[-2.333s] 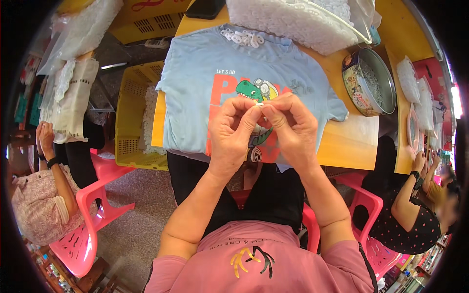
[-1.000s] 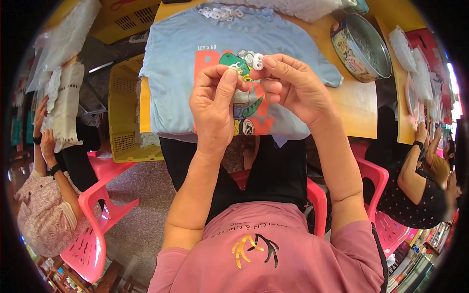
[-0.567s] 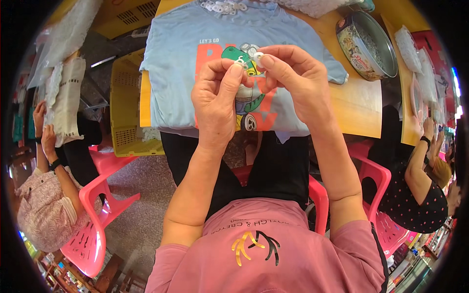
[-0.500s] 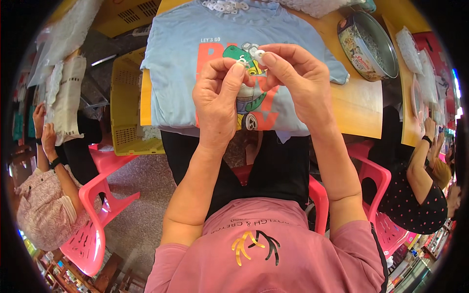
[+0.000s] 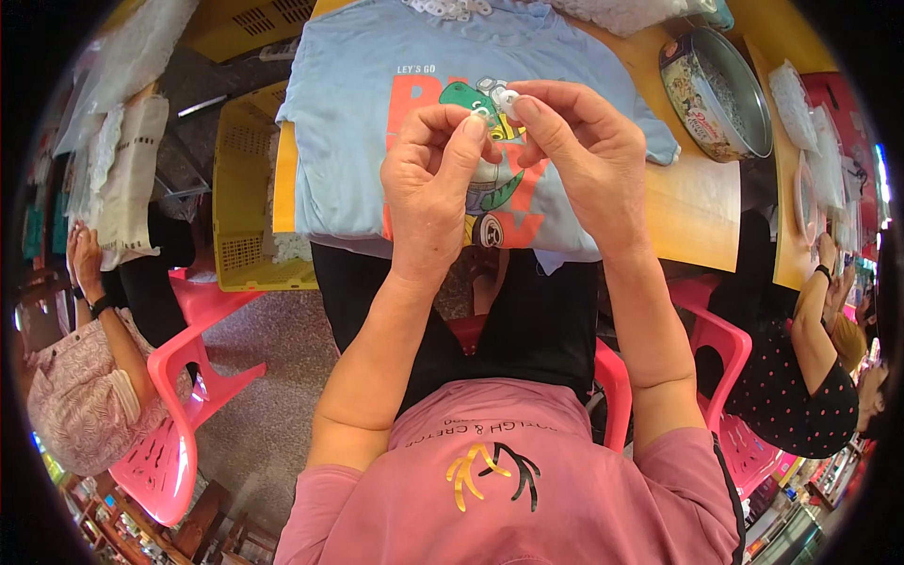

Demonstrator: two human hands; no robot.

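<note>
Both hands are raised close together over a light blue printed T-shirt (image 5: 353, 122) spread on the table. Between thumb and fingertips, my left hand (image 5: 428, 188) pinches a small clear-white plastic piece (image 5: 481, 116). My right hand (image 5: 598, 160) grips a small round white plastic piece (image 5: 507, 101) in the same way. The two pieces are almost side by side; whether they touch I cannot tell. A heap of similar white pieces (image 5: 450, 8) lies at the shirt's far end.
An oval tin (image 5: 692, 99) holding small clear pieces stands at the far right of the yellow table (image 5: 692, 221). On the left is a yellow crate (image 5: 247, 179). Co-workers sit on both sides, one beside a pink chair (image 5: 168, 414). Clear plastic bags (image 5: 621, 11) lie at the back.
My hands keep the same pinches and remain close together. In the picture, they and the shirt have shifted slightly to the right. The co-worker's hands at left have come together.
</note>
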